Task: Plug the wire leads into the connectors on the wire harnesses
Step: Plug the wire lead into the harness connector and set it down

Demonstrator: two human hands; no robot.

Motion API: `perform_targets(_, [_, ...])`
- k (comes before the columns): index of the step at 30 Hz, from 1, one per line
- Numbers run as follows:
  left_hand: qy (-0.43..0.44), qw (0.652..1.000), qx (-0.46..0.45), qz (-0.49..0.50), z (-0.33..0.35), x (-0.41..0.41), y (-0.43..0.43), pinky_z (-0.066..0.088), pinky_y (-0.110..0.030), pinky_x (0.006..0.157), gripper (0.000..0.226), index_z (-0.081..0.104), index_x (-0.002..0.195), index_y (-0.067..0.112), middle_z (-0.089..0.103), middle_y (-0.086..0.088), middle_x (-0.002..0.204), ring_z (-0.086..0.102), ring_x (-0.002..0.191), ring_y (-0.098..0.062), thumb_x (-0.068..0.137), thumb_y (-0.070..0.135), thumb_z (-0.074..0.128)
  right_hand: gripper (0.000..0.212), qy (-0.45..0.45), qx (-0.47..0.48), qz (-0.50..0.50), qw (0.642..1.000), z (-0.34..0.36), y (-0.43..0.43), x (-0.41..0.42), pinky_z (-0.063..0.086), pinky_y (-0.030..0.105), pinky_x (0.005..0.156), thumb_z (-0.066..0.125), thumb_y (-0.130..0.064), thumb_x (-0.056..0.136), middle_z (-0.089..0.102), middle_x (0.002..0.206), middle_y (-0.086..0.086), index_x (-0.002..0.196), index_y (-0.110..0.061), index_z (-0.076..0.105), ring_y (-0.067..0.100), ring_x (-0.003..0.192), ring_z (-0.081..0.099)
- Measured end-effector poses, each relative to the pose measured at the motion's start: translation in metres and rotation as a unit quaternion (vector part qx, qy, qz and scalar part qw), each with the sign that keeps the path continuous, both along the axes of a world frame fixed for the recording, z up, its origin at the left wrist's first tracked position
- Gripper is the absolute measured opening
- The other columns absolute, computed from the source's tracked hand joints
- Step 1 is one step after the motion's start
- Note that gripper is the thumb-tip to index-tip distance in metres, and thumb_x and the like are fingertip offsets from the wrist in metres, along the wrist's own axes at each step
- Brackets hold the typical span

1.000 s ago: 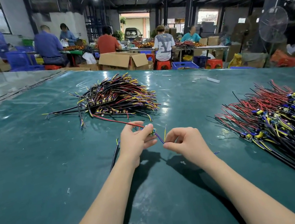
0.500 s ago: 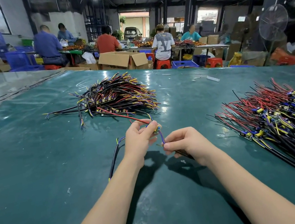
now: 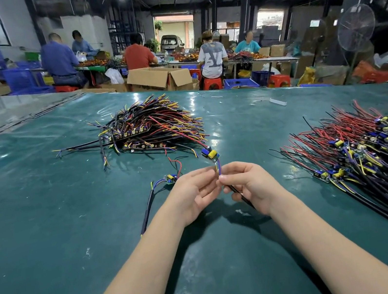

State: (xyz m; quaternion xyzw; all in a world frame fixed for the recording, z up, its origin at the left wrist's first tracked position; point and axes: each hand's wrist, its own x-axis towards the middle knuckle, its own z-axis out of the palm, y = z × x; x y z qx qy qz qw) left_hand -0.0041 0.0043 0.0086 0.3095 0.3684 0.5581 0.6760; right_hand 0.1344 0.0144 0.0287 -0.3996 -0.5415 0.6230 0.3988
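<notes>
Up comes the little board (image 3: pixel 211 154): a moment ago it was tucked in the fingers, now it pokes above both hands at frame centre. Left hand (image 3: pixel 194 194), fingers curled, pinches the leads (image 3: pixel 218 168) just under it. Right hand (image 3: pixel 249 186) pinches them too, a black cable (image 3: pixel 244 198) running through its palm. Just left, another harness (image 3: pixel 170 178) lies on the green table (image 3: pixel 50 247). Farther back, a wire pile (image 3: pixel 153 128) sits upper centre, and a second pile (image 3: pixel 369 156) at right.
</notes>
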Motion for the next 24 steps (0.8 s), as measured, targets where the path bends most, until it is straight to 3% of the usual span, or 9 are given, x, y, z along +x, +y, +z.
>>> perform_targets(9, [-0.04, 0.999, -0.001, 0.023, -0.0001, 0.0019, -0.0014, 0.054, -0.017, 0.053, 0.015, 0.056, 0.077, 0.015, 0.065, 0.003, 0.055, 0.063, 0.05, -0.005, 0.089, 0.007, 0.055, 0.018, 0.007, 0.011, -0.026, 1.0, -0.0002, 0.0013, -0.0022, 0.028, 0.013, 0.034, 0.06, -0.003, 0.084, 0.06, 0.049, -0.001, 0.067, -0.01, 0.061, 0.005, 0.038, 0.047])
perform_targets(15, [-0.027, 0.996, 0.014, 0.086, 0.0051, -0.0064, 0.0006, 0.054, -0.02, 0.049, 0.008, 0.059, 0.079, 0.007, 0.064, -0.003, 0.056, 0.062, 0.048, -0.009, 0.087, 0.01, 0.06, 0.02, -0.124, 0.01, -0.013, 0.992, -0.0048, 0.0011, 0.0048, 0.024, 0.014, 0.035, 0.063, -0.001, 0.082, 0.054, 0.046, 0.0, 0.064, -0.008, 0.059, 0.006, 0.035, 0.044])
perform_targets(20, [0.151, 0.983, 0.028, 0.099, -0.0013, -0.0065, 0.0, 0.049, -0.016, 0.048, 0.01, 0.06, 0.076, 0.012, 0.049, 0.001, 0.063, 0.046, 0.048, -0.005, 0.085, 0.014, 0.065, 0.024, -0.227, 0.055, 0.008, 0.972, -0.0076, 0.0019, 0.0, 0.027, 0.014, 0.035, 0.063, -0.001, 0.082, 0.052, 0.045, -0.003, 0.061, -0.012, 0.058, 0.004, 0.034, 0.042])
perform_targets(24, [0.309, 0.937, 0.048, 0.157, -0.0044, -0.0051, 0.0014, 0.054, -0.024, 0.057, 0.022, 0.051, 0.069, 0.013, 0.049, -0.002, 0.071, 0.05, 0.05, -0.006, 0.083, 0.016, 0.068, 0.026, -0.24, 0.074, 0.024, 0.968, -0.0085, 0.0019, 0.0003, 0.03, 0.014, 0.035, 0.06, 0.0, 0.084, 0.05, 0.048, -0.002, 0.062, -0.012, 0.055, 0.003, 0.033, 0.041])
